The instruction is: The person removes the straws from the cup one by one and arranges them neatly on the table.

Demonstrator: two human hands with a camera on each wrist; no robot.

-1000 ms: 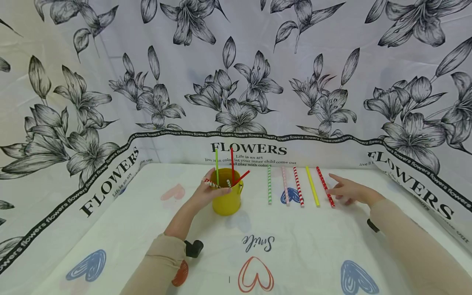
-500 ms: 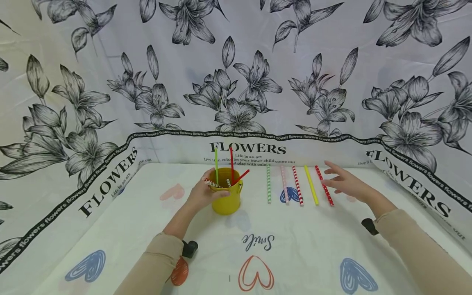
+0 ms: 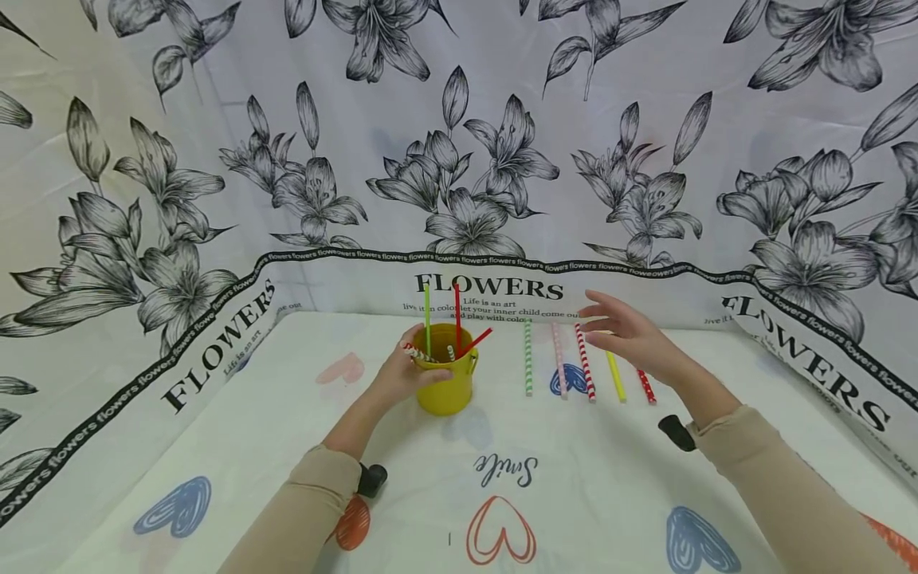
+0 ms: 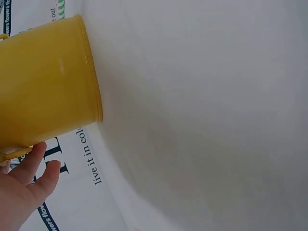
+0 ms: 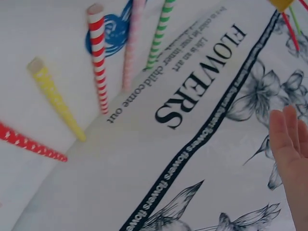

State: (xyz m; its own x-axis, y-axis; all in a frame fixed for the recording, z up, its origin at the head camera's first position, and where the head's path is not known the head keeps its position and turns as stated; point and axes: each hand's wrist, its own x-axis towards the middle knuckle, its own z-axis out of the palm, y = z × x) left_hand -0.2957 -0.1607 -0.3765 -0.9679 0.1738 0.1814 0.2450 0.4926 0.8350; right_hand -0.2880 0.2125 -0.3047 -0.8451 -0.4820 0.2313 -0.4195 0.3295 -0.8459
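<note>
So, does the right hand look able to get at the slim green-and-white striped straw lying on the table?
Probably yes: the right hand looks empty, and nothing lies on the green-and-white straw. The left hand holds the round yellow bucket beyond it, leaving the way free.

Your bucket: looks like painted metal, smooth, faint sheen. Loose straws before you: look like paper, matt, smooth. Tablecloth: looks like matt cloth, slightly wrinkled. Backdrop facing you: thin sheet, soft gloss. Your sleeves: matt cloth.
</note>
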